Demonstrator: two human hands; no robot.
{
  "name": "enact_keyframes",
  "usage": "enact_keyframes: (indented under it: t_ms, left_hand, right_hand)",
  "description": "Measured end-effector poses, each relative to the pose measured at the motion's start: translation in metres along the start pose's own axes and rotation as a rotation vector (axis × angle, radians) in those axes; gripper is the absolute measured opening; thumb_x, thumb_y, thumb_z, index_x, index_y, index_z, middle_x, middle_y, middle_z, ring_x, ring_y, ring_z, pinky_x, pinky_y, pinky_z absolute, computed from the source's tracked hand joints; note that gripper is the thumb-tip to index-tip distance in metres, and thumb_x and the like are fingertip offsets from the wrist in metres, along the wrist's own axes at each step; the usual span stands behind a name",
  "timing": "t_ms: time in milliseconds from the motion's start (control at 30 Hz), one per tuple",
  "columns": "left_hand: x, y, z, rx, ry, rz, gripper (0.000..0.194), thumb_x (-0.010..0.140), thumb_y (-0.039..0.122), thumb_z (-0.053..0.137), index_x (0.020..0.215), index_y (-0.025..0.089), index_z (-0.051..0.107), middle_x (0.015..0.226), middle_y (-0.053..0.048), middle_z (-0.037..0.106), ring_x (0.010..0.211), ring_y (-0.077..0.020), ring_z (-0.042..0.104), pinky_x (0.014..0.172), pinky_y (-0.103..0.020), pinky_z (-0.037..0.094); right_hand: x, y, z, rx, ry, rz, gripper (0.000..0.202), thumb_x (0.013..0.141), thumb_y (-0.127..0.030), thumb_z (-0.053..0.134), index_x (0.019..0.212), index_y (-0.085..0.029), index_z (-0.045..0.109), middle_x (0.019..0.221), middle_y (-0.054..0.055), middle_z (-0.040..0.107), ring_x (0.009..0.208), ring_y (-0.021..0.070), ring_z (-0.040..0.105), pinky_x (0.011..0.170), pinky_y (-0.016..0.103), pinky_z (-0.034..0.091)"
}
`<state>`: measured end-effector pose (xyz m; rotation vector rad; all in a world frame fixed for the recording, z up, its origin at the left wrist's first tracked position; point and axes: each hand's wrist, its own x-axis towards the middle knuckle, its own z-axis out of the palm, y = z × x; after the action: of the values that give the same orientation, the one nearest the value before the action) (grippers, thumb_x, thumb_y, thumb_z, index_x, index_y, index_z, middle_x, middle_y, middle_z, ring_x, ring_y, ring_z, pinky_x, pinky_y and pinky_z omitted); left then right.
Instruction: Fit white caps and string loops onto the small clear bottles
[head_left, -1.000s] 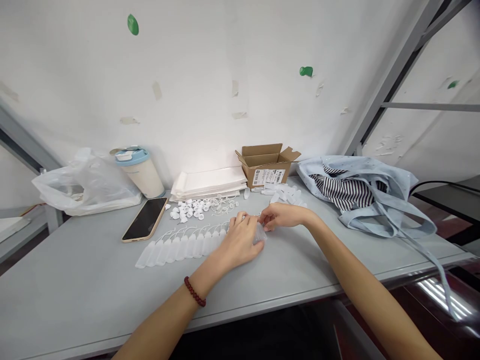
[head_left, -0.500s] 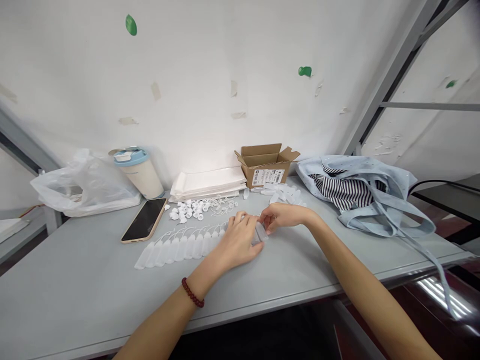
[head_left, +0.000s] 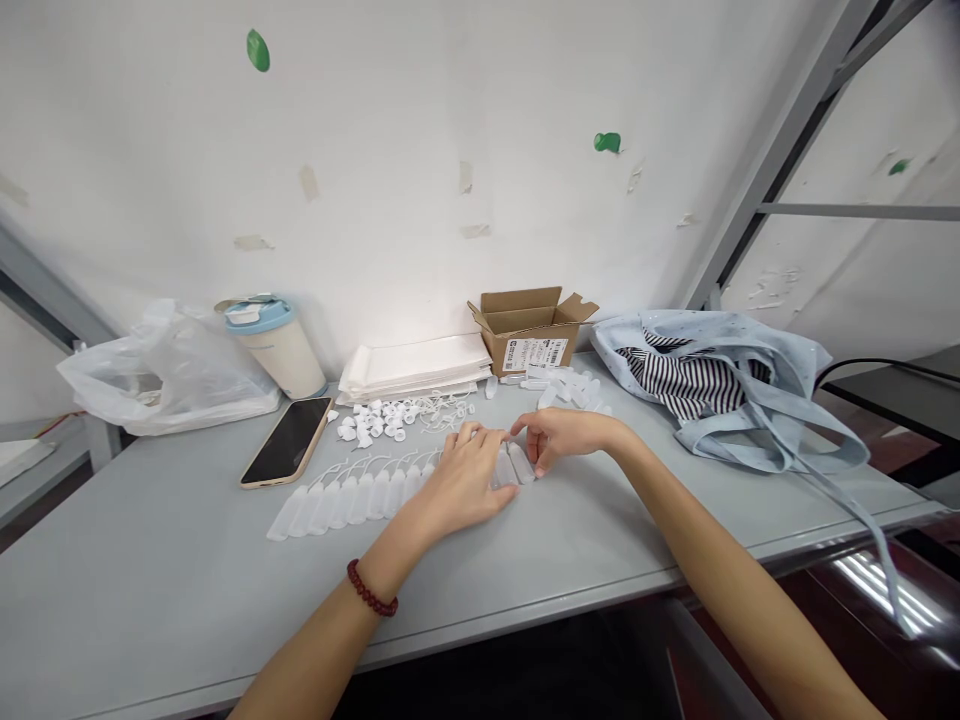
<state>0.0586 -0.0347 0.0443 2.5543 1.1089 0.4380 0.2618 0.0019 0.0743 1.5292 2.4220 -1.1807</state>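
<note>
A slanting row of small translucent plastic tubes (head_left: 337,503) with white tops and strings lies on the grey table. My left hand (head_left: 466,478) rests palm down across the right part of the row, its fingers stretched out and hiding several tubes. At the row's right end, my right hand (head_left: 553,440) has its fingers bent, with the thumb and index finger against the edge of the last tube (head_left: 521,463). Behind the hands are a heap of loose tubes (head_left: 574,388), a pile of small white caps (head_left: 371,420) and some white strings (head_left: 442,408).
At the back stand an opened cardboard box (head_left: 529,325), a stack of white paper sleeves (head_left: 412,365) and a cup with a blue lid (head_left: 281,345). A phone (head_left: 289,442) and a plastic bag (head_left: 165,375) lie left. A light blue cloth bag (head_left: 780,350) sits right.
My left hand has slid slightly left along the row, uncovering more of the tubes at the right end. My right hand stays by the last tube.
</note>
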Motion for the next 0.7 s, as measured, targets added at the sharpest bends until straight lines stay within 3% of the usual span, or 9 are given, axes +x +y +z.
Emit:
enact_keyframes:
  t_ms: [433,700]
  left_hand:
    - [0.0001,0.0007,-0.0005,0.006,-0.001,-0.009,0.043,0.078,0.03,0.057,0.118,0.019,0.048,0.113,-0.011,0.056,0.114,-0.0296,0.04,0.094,-0.044,0.037]
    - [-0.0003,0.0002,-0.0004,0.014,0.003,-0.001,0.043,0.077,0.03,0.056,0.118,0.018,0.048,0.114,-0.011,0.055,0.115,-0.03,0.04,0.094,-0.045,0.036]
  right_hand:
    - [0.0013,0.001,0.0024,0.021,0.012,-0.021,0.062,0.065,-0.027,0.072,0.122,-0.017,0.049,0.086,0.003,0.068,0.081,0.02,0.062,0.067,0.027,0.042]
    - [-0.0029,-0.0017,-0.0008,0.006,-0.005,-0.009,0.068,0.064,-0.038,0.074,0.124,-0.016,0.047,0.09,0.005,0.069,0.084,0.0214,0.062,0.071,0.028,0.043]
